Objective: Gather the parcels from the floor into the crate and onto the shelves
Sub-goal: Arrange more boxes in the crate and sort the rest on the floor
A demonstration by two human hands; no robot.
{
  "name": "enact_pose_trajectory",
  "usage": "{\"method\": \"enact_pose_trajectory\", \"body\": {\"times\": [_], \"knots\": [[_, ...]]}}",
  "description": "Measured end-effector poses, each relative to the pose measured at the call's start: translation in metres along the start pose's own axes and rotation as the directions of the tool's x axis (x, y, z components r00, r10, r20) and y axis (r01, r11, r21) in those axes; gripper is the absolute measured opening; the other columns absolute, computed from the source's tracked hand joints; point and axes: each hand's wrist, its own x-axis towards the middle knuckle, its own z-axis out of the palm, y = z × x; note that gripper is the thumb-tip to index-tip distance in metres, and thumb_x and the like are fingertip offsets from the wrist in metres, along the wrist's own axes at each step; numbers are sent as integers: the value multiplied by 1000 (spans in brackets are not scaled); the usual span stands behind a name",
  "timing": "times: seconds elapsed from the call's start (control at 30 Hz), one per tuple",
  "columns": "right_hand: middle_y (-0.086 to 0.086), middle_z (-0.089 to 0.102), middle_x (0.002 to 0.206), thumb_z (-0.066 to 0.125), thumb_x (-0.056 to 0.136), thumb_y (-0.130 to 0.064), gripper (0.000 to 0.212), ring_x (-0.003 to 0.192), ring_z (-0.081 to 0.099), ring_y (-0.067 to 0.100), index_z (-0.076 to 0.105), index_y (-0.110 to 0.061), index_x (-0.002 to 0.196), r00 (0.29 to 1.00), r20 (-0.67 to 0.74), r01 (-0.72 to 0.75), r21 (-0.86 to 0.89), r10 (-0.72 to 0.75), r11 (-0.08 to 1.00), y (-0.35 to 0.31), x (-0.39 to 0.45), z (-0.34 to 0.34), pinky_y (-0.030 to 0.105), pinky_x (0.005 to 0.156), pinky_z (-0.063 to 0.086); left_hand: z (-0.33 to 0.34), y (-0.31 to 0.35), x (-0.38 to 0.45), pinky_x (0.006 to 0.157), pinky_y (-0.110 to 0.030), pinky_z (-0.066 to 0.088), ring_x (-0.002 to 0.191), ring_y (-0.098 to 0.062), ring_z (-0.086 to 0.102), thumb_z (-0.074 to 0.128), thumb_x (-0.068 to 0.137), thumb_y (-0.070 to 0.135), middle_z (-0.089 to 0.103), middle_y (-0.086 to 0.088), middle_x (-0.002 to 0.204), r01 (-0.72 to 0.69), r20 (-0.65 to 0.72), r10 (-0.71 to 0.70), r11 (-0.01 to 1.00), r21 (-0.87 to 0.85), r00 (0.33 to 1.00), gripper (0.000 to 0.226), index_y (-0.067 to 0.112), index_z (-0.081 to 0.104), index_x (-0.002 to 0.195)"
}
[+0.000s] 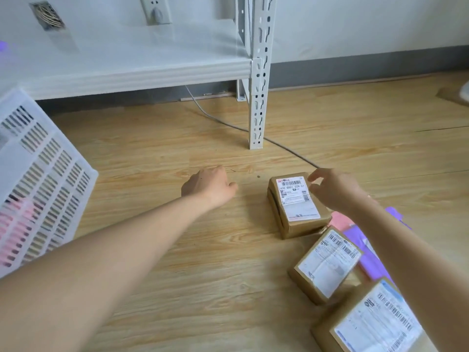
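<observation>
On the wood-grain floor (203,262), three brown cardboard parcels are being seen in a row at right. The farthest parcel (297,207) is being reached by the right hand (335,189), thumb and fingers spread apart just above its far corner; contact cannot be told. Its white label is being read as "400 0001 029-01" under a barcode; smaller print is blurred. The left hand (210,186) is being held low over bare floor, fingers loosely curled, holding nothing. The middle parcel (324,265) and nearest parcel (375,323), cut off by the frame, are bearing illegible labels. The white crate (45,179) is being cropped at left, beside the shelf (127,72).
</observation>
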Motion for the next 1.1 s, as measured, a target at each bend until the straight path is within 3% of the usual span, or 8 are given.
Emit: {"method": "enact_pose_trajectory", "body": {"times": [0.13,0.27,0.4,0.47,0.57,0.7,0.9,1.1], "knots": [[14,52,131,44,89,-17,46,121,48,31,46,-26,135,989,147,-19,-86,32,996,25,17,30,36,97,41,29,23,23,77,-28,41,103,-28,56,46,89,35,61,-2,116,-14,106,24,996,-92,994,30,32,55,118],[18,47,132,38,91,-15,59,120,45,35,24,-33,145,966,242,-77,-77,94,994,44,29,51,40,99,41,61,42,37,87,-28,45,108,-25,56,44,92,31,58,0,125,-41,202,78,983,-178,976,36,38,51,126],[20,45,139,38,96,-18,58,119,48,34,14,-29,149,956,290,-82,113,46,990,52,35,63,35,96,40,88,60,45,65,-18,42,78,-20,58,41,95,21,56,-4,123,-39,300,141,946,-323,943,44,35,43,137],[19,58,117,39,96,-19,57,96,55,29,18,-30,148,966,255,-95,204,41,974,53,32,69,30,77,41,99,65,39,46,-14,37,59,-14,47,38,96,16,55,-7,123,7,377,162,912,-410,912,50,33,33,143],[5,56,77,46,93,-19,59,67,52,19,22,-33,145,971,241,-73,265,7,961,46,24,81,25,55,37,112,61,34,60,-21,42,73,-18,53,33,96,10,34,-7,150,57,470,167,903,-426,867,61,35,15,149],[7,60,81,50,92,-19,63,77,56,24,20,-37,144,965,260,-126,366,29,922,34,16,96,28,67,41,114,48,37,54,-23,39,57,-15,45,32,96,9,34,-10,150,80,470,129,913,-400,873,64,40,11,148],[10,66,102,57,87,-11,63,93,64,29,33,-44,136,966,253,-197,584,54,787,19,1,90,43,84,53,106,23,28,80,-27,41,105,-28,53,42,95,5,41,-13,137,102,413,163,830,-548,896,61,39,23,142],[1,55,93,52,91,-12,53,80,54,22,37,-47,128,975,221,-154,683,-1,714,-8,-22,69,35,64,45,75,4,15,69,-21,40,93,-20,49,46,93,6,47,-11,128,83,334,185,756,-649,924,64,43,26,142]]}}
